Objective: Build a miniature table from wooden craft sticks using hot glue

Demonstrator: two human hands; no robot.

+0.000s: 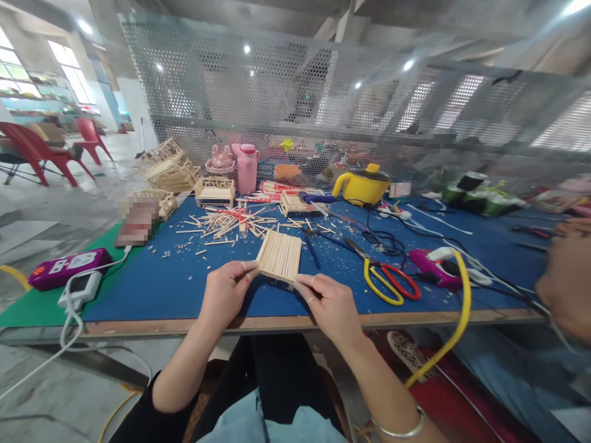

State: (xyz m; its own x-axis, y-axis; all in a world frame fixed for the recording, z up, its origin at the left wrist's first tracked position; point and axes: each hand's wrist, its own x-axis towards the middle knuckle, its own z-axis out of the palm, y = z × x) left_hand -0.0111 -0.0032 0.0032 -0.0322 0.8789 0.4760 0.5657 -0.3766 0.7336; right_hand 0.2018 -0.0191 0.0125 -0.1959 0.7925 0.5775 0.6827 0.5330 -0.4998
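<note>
A small slatted panel of pale wooden sticks (279,255) is held between both hands, tilted up above the blue table mat. My left hand (226,292) pinches its left near corner between thumb and fingers. On the opposite corner, my right hand (330,301) is closed in the same kind of pinch. Just beyond the panel lies a heap of loose wooden sticks (231,220). Dark-handled pliers (313,246) rest right of the panel, and scissors (385,277) with yellow and red handles lie past my right hand.
Finished-looking stick frames (215,192) and a pink bottle (247,172) stand at the back, near a yellow pot (362,186). Cables run around a purple power strip (436,267) at right. Another person's arm (566,277) reaches in from the right. A perforated metal screen (277,92) closes the back.
</note>
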